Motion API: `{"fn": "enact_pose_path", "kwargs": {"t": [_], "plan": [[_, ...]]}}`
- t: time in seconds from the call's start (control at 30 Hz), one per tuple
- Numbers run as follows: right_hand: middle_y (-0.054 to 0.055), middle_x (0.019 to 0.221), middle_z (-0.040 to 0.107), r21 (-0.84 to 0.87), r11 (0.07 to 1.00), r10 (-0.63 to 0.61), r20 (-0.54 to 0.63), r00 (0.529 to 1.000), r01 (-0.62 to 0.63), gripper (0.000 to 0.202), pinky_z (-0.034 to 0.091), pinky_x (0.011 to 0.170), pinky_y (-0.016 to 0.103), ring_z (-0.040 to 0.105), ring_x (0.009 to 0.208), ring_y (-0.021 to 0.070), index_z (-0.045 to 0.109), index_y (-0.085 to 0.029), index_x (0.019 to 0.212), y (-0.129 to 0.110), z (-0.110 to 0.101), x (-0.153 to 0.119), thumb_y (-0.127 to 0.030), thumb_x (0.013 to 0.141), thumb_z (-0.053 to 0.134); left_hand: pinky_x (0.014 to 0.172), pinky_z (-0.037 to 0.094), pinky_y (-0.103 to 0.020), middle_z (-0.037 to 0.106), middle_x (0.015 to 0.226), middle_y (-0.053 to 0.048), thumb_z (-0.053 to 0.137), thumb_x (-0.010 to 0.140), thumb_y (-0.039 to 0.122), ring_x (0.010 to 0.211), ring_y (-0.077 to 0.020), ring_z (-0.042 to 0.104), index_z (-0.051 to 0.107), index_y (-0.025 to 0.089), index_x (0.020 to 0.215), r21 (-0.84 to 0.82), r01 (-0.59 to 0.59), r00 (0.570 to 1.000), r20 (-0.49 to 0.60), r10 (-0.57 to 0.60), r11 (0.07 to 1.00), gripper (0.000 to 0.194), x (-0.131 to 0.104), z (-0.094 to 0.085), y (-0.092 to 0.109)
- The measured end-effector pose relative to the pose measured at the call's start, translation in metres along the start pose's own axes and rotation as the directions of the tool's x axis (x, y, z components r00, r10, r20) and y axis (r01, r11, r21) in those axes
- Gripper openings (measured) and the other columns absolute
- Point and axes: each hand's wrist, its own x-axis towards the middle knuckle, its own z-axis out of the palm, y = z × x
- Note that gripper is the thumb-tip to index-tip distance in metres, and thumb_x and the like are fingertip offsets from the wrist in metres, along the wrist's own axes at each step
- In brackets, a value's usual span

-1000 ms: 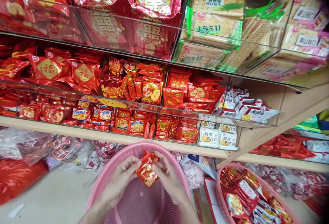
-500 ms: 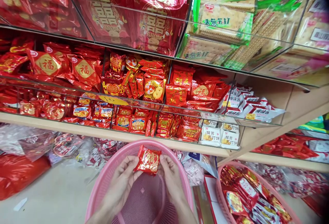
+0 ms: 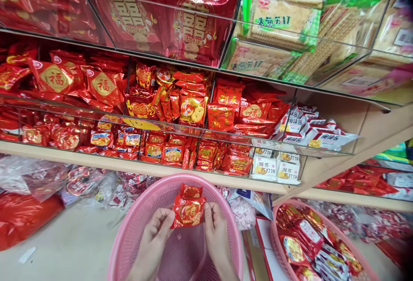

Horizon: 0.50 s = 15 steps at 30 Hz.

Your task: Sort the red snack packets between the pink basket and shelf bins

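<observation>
Going from left to right, our left hand (image 3: 156, 233) pinches the lower left edge of the red packet (image 3: 188, 213), thumb in front and the fingertips partly hidden, much as it did half a second ago; the packet itself has changed, for then we saw a single front, while now what looks like a second red packet (image 3: 191, 191) shows above its top edge, seemingly tucked behind; a second ago the packet was twisted and tilted between our hands, and now its printed face lies nearly square to us; our right hand (image 3: 217, 231) has thumb and fingers closed on the right edge, where a second ago the thumb lay across the front.

The packet is held above the opening of the pink basket (image 3: 124, 233), towards its far side and well above the mesh bottom; its wrapper is shiny red, with a gold design over the middle and lower part and a small pale mark at the upper left; the print is too small and glary for us to read; the piece behind shows only a red and gold strip; beyond the basket runs the pale shelf edge (image 3: 97, 162); to the right stands a second pink basket (image 3: 275, 236), filled with red, white and purple packets.
</observation>
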Motion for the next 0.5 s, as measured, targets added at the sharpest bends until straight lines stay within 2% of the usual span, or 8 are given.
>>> {"fn": "enact_pose_path", "kwargs": {"t": [0.1, 0.27, 0.37, 0.5], "plan": [[0.000, 0.066, 0.059, -0.061, 0.998, 0.004, -0.023, 1.000, -0.005, 0.031, 0.038, 0.057, 0.027, 0.053, 0.060, 0.0169, 0.051, -0.024, 0.075, 0.008, 0.002, -0.012, -0.048, 0.091, 0.038, 0.071, 0.052, -0.027, 0.063, 0.079, 0.000, 0.078, 0.064, 0.046, 0.080, -0.0168, 0.060, 0.063, 0.017, 0.073, -0.064, 0.063, 0.996, -0.066, -0.067, 0.996, 0.034, -0.003, -0.004, -0.007], [-0.001, 0.065, 0.057, 0.019, 0.999, 0.036, 0.011, 0.999, -0.036, 0.033, 0.040, 0.057, 0.026, 0.051, 0.060, 0.0151, 0.050, -0.023, 0.072, 0.020, 0.007, -0.019, -0.049, 0.090, 0.040, 0.072, 0.055, -0.028, 0.064, 0.078, 0.001, 0.086, 0.050, 0.042, 0.081, -0.0177, 0.064, 0.065, 0.016, 0.069, -0.171, 0.155, 0.973, -0.141, -0.180, 0.973, 0.038, -0.002, -0.010, -0.011], [0.000, 0.068, 0.060, 0.111, 0.991, 0.071, 0.083, 0.994, -0.080, 0.031, 0.042, 0.058, 0.026, 0.053, 0.062, 0.0147, 0.054, -0.022, 0.076, 0.022, 0.008, -0.018, -0.050, 0.087, 0.046, 0.072, 0.056, -0.027, 0.065, 0.078, 0.000, 0.087, 0.050, 0.038, 0.080, -0.0176, 0.065, 0.065, 0.016, 0.070, -0.195, 0.169, 0.968, -0.154, -0.200, 0.966, 0.037, 0.000, -0.012, -0.012], [-0.001, 0.066, 0.061, 0.288, 0.935, 0.158, 0.187, 0.970, -0.208, 0.030, 0.042, 0.053, 0.026, 0.055, 0.057, 0.0143, 0.058, -0.021, 0.078, 0.020, 0.010, -0.020, -0.051, 0.080, 0.057, 0.075, 0.057, -0.027, 0.066, 0.080, 0.000, 0.085, 0.055, 0.032, 0.083, -0.0184, 0.067, 0.065, 0.015, 0.071, -0.211, 0.170, 0.970, -0.136, -0.201, 0.963, 0.031, -0.001, -0.014, -0.014]]}}
